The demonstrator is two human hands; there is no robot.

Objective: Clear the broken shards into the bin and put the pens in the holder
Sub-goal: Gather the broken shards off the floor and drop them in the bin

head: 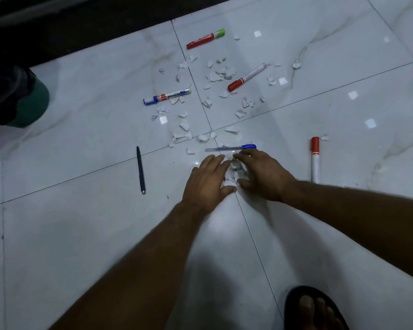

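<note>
The left hand (209,181) and right hand (260,175) lie palm-down on the white tiled floor (81,234), fingers spread and loosely curved, cupped toward each other around a small heap of shards (236,169) between them. Neither hand grips anything; both are wide, their thumbs nearly meeting below the heap.

Just beyond the fingertips lies a blue pen (231,148), crosswise. To the left, well apart, a dark pen (140,169) lies lengthwise. To the right, a red-capped marker (315,160) points away from the person.

Farther out, more white shards (218,73) are scattered over the tile joints, with three markers among them: a blue one (167,96), a red-capped one (247,77) and a red-and-green one (205,39).

A green round object (32,108), partly hidden, sits at the left edge. A sandalled foot (315,308) shows at the bottom right.
</note>
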